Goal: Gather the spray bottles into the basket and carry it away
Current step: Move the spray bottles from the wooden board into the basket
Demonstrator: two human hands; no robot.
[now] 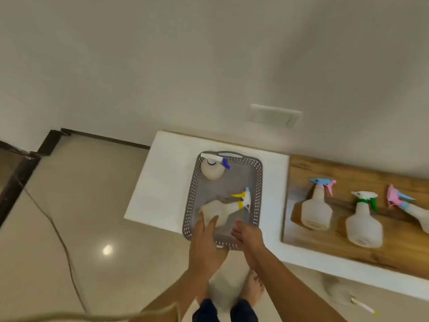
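Observation:
A grey perforated basket sits on the white counter. Inside it, a bottle with a purple trigger stands upright at the far end, and a bottle with a yellow trigger lies on its side at the near end. My left hand hovers over the basket's near edge with fingers spread, fingertips at the lying bottle's base. My right hand is beside it, fingers apart, holding nothing. On the wooden surface to the right stand a blue-and-pink-trigger bottle and a green-trigger bottle; a pink-headed bottle lies there.
A white wall rises behind the counter, with a wall plate above the basket. Glossy tiled floor lies to the left, crossed by a thin cable. Another bottle lies on the floor under the counter edge, near my bare feet.

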